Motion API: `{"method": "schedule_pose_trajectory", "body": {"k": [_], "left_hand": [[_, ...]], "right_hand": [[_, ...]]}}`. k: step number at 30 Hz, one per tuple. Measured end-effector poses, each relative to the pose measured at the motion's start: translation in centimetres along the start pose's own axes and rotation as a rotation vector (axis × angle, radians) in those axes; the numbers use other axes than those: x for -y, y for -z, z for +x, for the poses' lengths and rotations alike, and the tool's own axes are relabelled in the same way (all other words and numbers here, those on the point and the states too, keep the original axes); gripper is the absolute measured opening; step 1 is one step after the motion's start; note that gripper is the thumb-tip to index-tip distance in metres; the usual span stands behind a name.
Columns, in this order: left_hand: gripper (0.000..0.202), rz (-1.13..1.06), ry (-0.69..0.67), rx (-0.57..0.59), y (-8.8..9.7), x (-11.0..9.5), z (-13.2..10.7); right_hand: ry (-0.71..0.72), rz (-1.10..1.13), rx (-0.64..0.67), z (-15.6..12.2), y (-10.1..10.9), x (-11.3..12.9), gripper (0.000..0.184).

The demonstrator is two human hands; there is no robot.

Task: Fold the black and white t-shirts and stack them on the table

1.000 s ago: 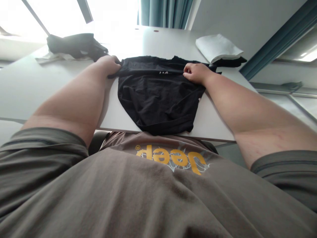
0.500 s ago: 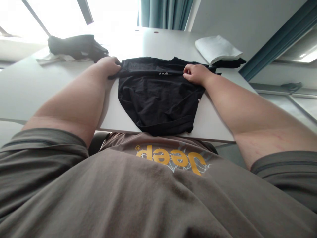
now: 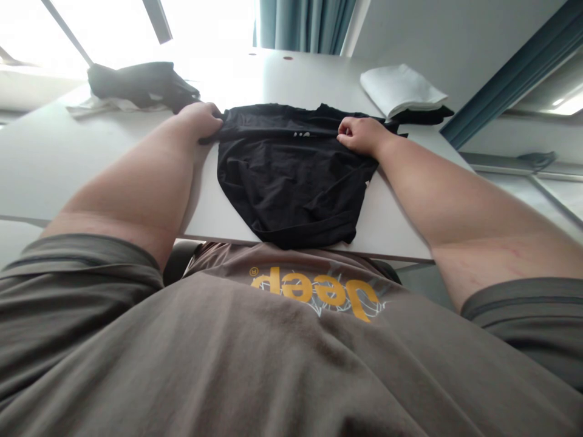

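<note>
A black T-shirt [image 3: 291,188] lies spread on the white table in front of me, its lower edge reaching the near table edge. Across its upper part runs a fold, with a bit of white print showing beside it. My left hand [image 3: 204,119] is closed on the shirt's left side near the sleeve; its fingertips are partly hidden. On the upper right of the cloth rests my right hand [image 3: 362,135], fingers curled and thumb pinched in against the fabric.
On the white table [image 3: 54,158], a heap of dark and white clothes [image 3: 136,88] lies at the far left. A folded white cloth [image 3: 401,88] sits on a black one [image 3: 423,115] at the back right. Beyond the table hangs a teal curtain [image 3: 305,24].
</note>
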State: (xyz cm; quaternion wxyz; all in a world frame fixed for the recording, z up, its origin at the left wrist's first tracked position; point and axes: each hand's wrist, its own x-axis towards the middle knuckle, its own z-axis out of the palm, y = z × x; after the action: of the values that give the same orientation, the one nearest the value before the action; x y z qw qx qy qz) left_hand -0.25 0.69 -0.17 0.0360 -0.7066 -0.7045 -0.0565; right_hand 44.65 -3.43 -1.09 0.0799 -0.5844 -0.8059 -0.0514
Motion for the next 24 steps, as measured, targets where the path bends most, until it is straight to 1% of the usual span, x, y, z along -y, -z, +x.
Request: {"method": "schedule_pose_trajectory", "body": {"k": [8,14,19,24], "left_hand": [[0.057,-0.019,0.01,0.004,0.15,-0.09,-0.07],[0.063,-0.02,0.002,0.005,-0.02,0.25,0.33],[0.059,-0.053,-0.002,0.009,0.21,0.06,-0.08],[0.057,-0.028,0.005,0.011,0.41,-0.21,-0.41]], "right_hand": [[0.006,-0.011,-0.006,0.22,-0.15,-0.31,0.03],[0.003,-0.005,0.005,0.15,-0.01,-0.18,0.03],[-0.002,-0.007,0.015,0.0,0.2,0.08,0.031],[-0.009,-0.005,0.012,-0.14,0.35,0.26,0.033]]}}
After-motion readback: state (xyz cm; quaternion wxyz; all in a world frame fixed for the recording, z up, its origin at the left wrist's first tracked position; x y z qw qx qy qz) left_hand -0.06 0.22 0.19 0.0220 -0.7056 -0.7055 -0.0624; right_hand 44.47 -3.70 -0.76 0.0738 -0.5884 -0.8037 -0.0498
